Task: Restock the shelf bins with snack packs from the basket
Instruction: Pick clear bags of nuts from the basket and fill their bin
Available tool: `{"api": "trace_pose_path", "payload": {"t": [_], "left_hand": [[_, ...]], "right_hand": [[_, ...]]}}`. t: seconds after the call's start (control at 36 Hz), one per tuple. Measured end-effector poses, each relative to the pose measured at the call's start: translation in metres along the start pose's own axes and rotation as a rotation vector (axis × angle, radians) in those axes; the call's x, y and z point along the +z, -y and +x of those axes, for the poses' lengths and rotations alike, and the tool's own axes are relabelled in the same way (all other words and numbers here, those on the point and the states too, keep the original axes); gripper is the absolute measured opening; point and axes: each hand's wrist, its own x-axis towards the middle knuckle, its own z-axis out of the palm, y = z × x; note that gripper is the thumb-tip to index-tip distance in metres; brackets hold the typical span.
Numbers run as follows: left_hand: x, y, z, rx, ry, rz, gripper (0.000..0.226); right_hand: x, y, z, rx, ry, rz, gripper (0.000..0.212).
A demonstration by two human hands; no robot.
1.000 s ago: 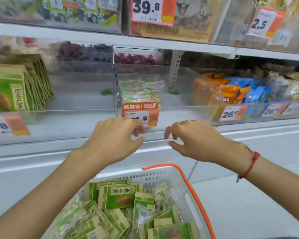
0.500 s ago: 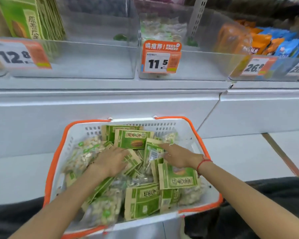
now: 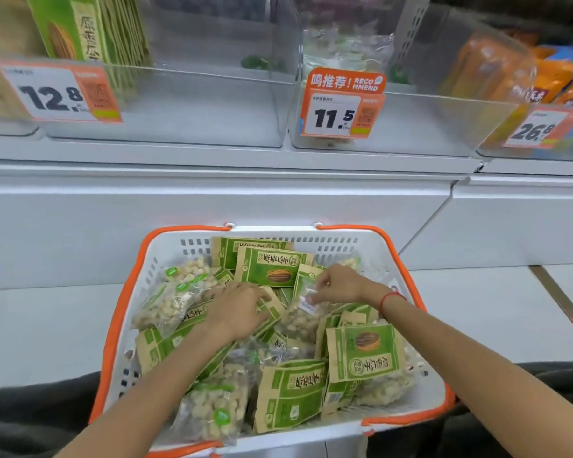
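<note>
We're in a shop: clear shelf bins across twelve o'clock carry orange price tags, 12.8 at eleven, 11.5 dead ahead, 26.8 at one, and a white shopping basket of snack packs sits at six

A clear nut pack is pinched by the right hand and green packs are pressed by the left hand inside the white basket, below clear shelf bins.
</note>
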Motion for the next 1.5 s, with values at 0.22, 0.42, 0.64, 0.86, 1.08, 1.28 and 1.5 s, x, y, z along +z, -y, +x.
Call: {"api": "trace_pose_path", "payload": {"t": [0.22, 0.42, 0.64, 0.86, 1.08, 1.28, 1.5], "left_hand": [[-0.011, -0.022, -0.003, 0.190, -0.235, -0.166, 0.096], [-0.010, -0.018, 0.003, 0.261, -0.601, -0.128, 0.064], [-0.036, -0.012, 0.001, -0.115, -0.133, -1.092, 0.060], [-0.033, -0.012, 0.002, 0.003, 0.098, -1.486, 0.062], [-0.035, -0.015, 0.006, 0.017, 0.162, -1.406, 0.101], [-0.039, -0.016, 0.000, -0.025, 0.089, -1.410, 0.037], [-0.044, -0.017, 0.002, -0.086, 0.007, -1.427, 0.021]], "right_hand": [[-0.028, 0.006, -0.017, 0.153, -0.333, 0.608, 0.048], [-0.026, 0.030, -0.032, 0.187, -0.169, 0.947, 0.037], [-0.058, 0.004, -0.015, 0.151, -0.496, 0.362, 0.020], [-0.023, -0.038, 0.015, 0.146, -0.183, -0.590, 0.055], [-0.037, -0.054, 0.012, -0.009, -0.226, -0.968, 0.031], [-0.084, -0.037, -0.021, 0.086, -0.124, -0.157, 0.019], [-0.117, -0.010, -0.076, 0.047, 0.076, 0.519, 0.020]]}}
